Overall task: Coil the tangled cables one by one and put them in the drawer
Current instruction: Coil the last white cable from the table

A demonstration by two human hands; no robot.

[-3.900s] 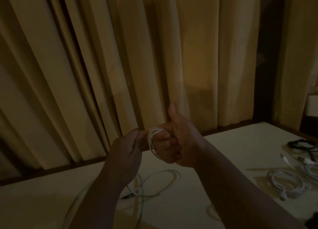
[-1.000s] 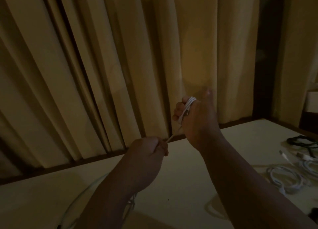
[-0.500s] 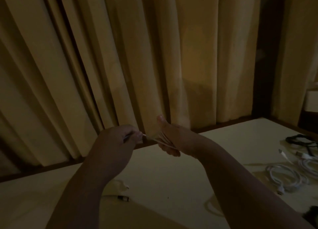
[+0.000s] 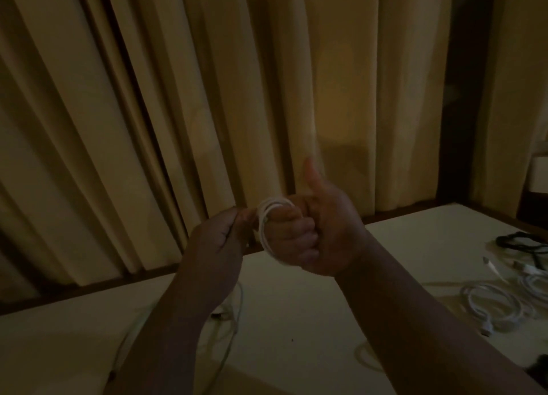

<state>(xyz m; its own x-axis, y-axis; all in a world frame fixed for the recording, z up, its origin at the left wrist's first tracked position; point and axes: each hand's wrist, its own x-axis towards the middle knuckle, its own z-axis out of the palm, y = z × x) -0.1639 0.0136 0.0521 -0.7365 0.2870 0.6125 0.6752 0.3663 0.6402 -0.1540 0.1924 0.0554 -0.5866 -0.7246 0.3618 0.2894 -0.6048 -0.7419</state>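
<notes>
Right grip [image 4: 323,234]: clenched, white cable [image 4: 264,228] wound round it.
Left grip [image 4: 219,240]: pinching that cable.
Around: loose cables [image 4: 498,305] at right of worktop [image 4: 311,320]; curtain [image 4: 178,98] behind.

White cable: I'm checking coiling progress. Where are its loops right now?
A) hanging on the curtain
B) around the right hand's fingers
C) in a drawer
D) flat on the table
B: the loops of the white cable wrap the curled fingers of the right hand, while the left hand pinches the cable beside them.
</notes>
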